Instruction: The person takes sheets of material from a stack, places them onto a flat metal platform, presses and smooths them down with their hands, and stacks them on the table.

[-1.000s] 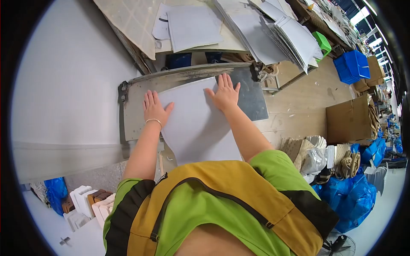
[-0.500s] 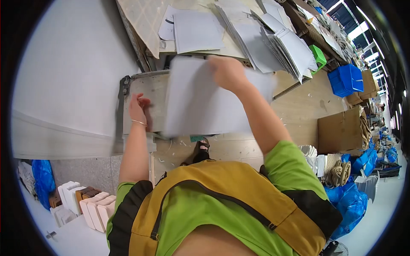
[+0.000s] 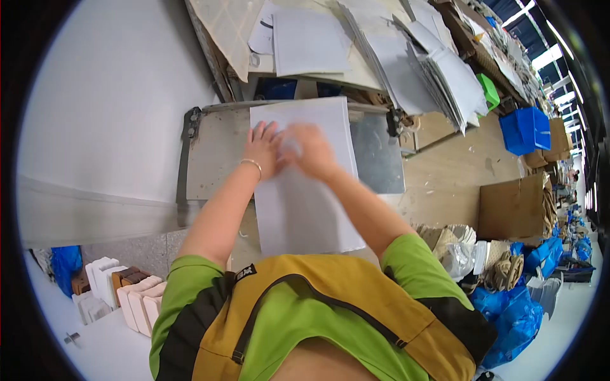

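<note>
A large white sheet (image 3: 305, 219) lies lengthwise over a grey metal worktop (image 3: 216, 162), its near end hanging past the front edge close to my apron. My left hand (image 3: 262, 151) rests flat on the upper left part of the sheet, fingers spread. Right beside it, my right hand (image 3: 309, 152) is over the sheet, its fingers smeared by motion, so whether they hold anything is unclear.
Behind the worktop stands a table with a flat white sheet (image 3: 309, 43) and stacks of white sheets (image 3: 454, 86). A blue crate (image 3: 524, 130) and a cardboard box (image 3: 516, 206) stand on the right. White foam-like blocks (image 3: 136, 298) are at lower left.
The sheet has turned from crosswise to lengthwise and come down on the worktop. My left hand has moved right onto it; my right hand has moved down and left.
</note>
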